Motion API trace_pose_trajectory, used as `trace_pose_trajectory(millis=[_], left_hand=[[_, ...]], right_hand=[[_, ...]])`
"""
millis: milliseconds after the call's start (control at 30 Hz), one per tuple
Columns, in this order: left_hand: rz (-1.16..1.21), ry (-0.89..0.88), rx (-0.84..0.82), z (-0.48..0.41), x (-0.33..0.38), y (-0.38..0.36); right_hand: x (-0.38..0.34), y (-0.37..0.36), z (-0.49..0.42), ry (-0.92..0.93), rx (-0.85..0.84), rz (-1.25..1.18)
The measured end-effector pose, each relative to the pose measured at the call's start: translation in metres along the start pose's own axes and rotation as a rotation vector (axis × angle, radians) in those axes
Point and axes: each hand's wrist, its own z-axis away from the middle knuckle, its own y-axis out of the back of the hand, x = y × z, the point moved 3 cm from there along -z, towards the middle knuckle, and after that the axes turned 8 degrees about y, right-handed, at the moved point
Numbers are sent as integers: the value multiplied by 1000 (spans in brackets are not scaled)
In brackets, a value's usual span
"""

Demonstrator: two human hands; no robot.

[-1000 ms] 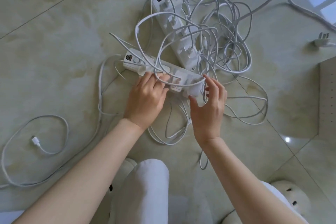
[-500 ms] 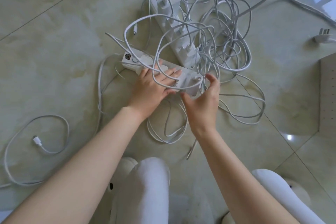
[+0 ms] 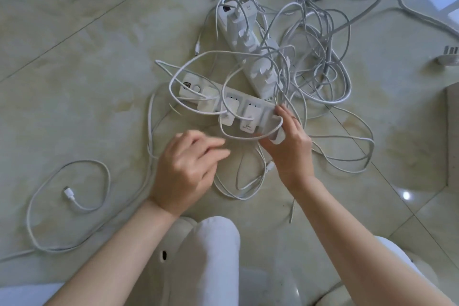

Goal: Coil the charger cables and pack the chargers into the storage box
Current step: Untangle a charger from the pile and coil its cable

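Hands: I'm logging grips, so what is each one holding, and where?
The right hand pinches the end charger on the near power strip, thumb below, fingers above. The left hand holds nothing.

On the floor (image 3: pixel 87 69), the near power strip (image 3: pixel 193 88) lies at centre, chargers (image 3: pixel 248 119) plugged on it; the right hand (image 3: pixel 290 149) holds the end charger (image 3: pixel 270 119) at its 3 o'clock end. A second power strip (image 3: pixel 238 30) lies behind at 12 o'clock, under the cable tangle (image 3: pixel 330 77). A looped cable (image 3: pixel 105 174) lies at 8 o'clock.
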Motion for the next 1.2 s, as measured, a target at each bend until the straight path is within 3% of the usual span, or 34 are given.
trace_pose_trajectory(millis=[100, 233, 333, 433, 667, 1000, 1200], left_hand=[[64, -22, -30, -53, 16, 6], [19, -9, -501, -82, -2, -27], [53, 66, -693, -77, -22, -40], [43, 45, -784, -71, -25, -47], [16, 72, -692, -86, -22, -68], [9, 114, -665, -83, -24, -74], [-22, 134, -660, -85, -21, -73]], right_hand=[[-3, 3, 3, 57, 13, 58], [-6, 11, 8, 68, 16, 68], [-6, 17, -2, 136, -133, 17], [-7, 10, -19, 200, -287, -69], [1, 0, -35, 188, -344, -69], [2, 7, -40, 44, -595, 89], [-6, 11, -40, 0, -580, 192]])
